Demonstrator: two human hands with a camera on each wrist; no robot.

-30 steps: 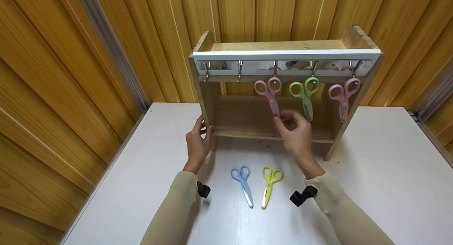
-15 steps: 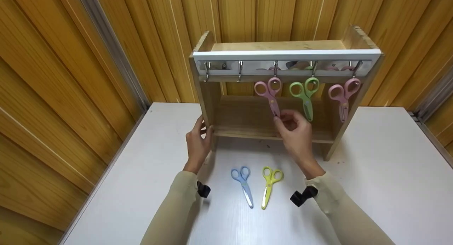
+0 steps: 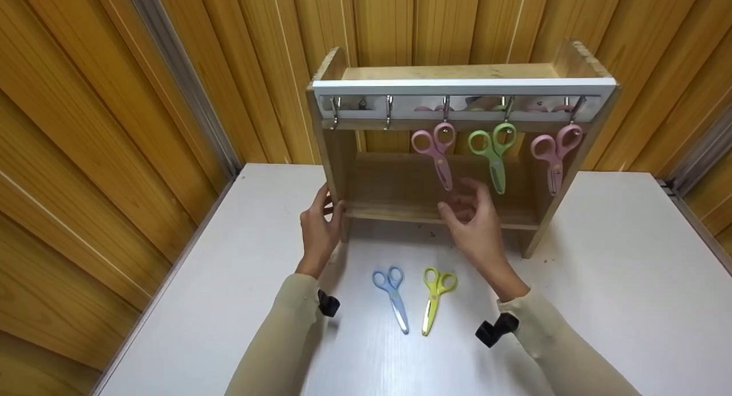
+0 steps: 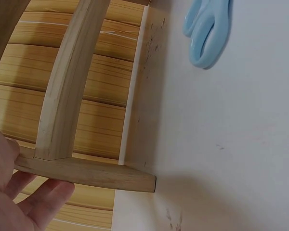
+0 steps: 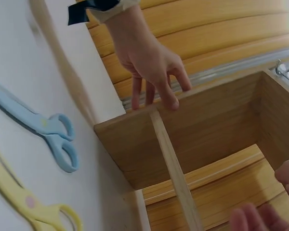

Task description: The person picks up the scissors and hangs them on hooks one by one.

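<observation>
Right hand (image 3: 476, 221), head view: fingers loosely bent, thumb and fingertips apart, holding nothing; it lies just below and beside the blade tip of the middle-hook pink scissors (image 3: 439, 158). Contact with the tip cannot be made out. Those scissors hang by one handle loop on the third of five hooks along the metal strip (image 3: 366, 117); green scissors (image 3: 495, 155) hang on the fourth, end-hook pink scissors (image 3: 553, 166) on the fifth. Left hand (image 3: 319, 233) grips the side panel of the wooden rack (image 3: 334, 155). Blue scissors (image 3: 396, 299) and yellow scissors (image 3: 433, 300) lie side by side on the white table (image 3: 229, 304), between the forearms.

Left wrist: left-hand fingers at the panel's edge; blue handle loops at upper right.

Right wrist: left thumb inside the panel, other fingers outside. Right-hand fingertips partly cropped at lower right.
</observation>
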